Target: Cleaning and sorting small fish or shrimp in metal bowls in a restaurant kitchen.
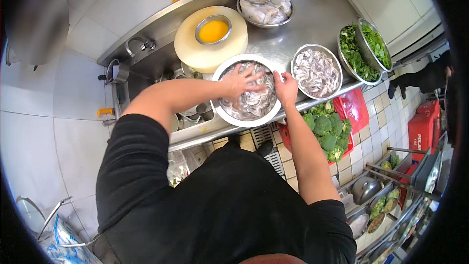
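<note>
A wide white-rimmed metal bowl [224,115] rests at the front edge of the steel counter, full of pale and grey strips that look like cut squid [262,102]. My left hand [242,82] lies in the bowl with its fingers spread over the strips, slightly blurred; whether it grasps any cannot be told. My right hand [285,86] pinches the bowl's right rim between thumb and fingers. Just right of it stands a metal bowl of similar strips [317,71]. Behind, on a round cutting board [187,47], sits a small metal bowl of orange-yellow liquid [213,31].
A sink [146,71] with a faucet [146,45] and metal containers lies left. Bowls of whitish seafood [265,13] stand at the back, bowls of leafy greens [353,49] at the right. Broccoli [324,126] fills a red basket below. Another person [425,79] is far right.
</note>
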`<action>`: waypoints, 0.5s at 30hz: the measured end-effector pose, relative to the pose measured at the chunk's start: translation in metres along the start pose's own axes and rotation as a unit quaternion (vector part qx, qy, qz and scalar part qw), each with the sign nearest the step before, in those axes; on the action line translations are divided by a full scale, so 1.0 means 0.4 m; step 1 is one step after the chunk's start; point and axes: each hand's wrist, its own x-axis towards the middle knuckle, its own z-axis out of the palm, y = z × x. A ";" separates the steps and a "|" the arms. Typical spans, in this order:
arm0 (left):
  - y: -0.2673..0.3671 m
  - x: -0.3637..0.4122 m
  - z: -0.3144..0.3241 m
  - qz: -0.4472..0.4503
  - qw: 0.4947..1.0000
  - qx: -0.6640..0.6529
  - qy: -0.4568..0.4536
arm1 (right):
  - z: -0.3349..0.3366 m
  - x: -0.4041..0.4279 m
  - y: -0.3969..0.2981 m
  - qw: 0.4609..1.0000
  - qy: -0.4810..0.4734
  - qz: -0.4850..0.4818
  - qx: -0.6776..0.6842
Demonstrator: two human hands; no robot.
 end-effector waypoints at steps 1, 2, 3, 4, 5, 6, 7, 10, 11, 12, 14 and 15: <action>-0.028 0.041 0.035 0.002 1.000 -0.002 0.000 | -0.001 -0.004 0.000 1.000 -0.001 0.002 -0.002; -0.054 0.096 0.077 0.004 0.999 -0.039 -0.015 | -0.003 -0.006 0.004 1.000 -0.005 0.024 0.007; -0.072 0.147 0.130 0.005 0.997 -0.074 -0.030 | -0.001 -0.003 0.006 0.999 -0.010 0.044 0.015; -0.088 0.188 0.229 -0.093 0.979 -0.182 -0.021 | 0.018 0.004 -0.004 0.999 -0.014 0.038 0.013; -0.084 0.232 0.290 -0.176 0.942 -0.285 -0.013 | 0.023 0.005 0.003 0.999 0.006 0.031 0.015; -0.074 0.257 0.343 -0.258 0.900 -0.351 0.013 | 0.024 0.000 0.009 0.999 0.020 0.022 0.016; -0.065 0.272 0.384 -0.314 0.859 -0.401 0.044 | 0.023 -0.003 0.011 0.999 0.018 0.022 0.014; -0.044 0.259 0.408 -0.361 0.768 -0.523 0.078 | 0.026 -0.013 -0.014 0.999 0.052 0.007 0.014; -0.041 0.241 0.405 -0.353 0.752 -0.553 0.065 | 0.022 -0.013 -0.027 0.999 0.045 0.005 0.016; -0.020 0.219 0.364 -0.337 0.747 -0.571 0.042 | 0.012 -0.014 -0.022 0.999 0.034 0.019 0.017; 0.029 0.161 0.197 -0.291 0.783 -0.549 -0.040 | 0.008 -0.004 0.031 0.998 0.053 0.019 0.007; 0.031 0.124 0.145 -0.287 0.809 -0.493 -0.139 | 0.005 0.003 0.019 0.999 0.008 0.031 -0.007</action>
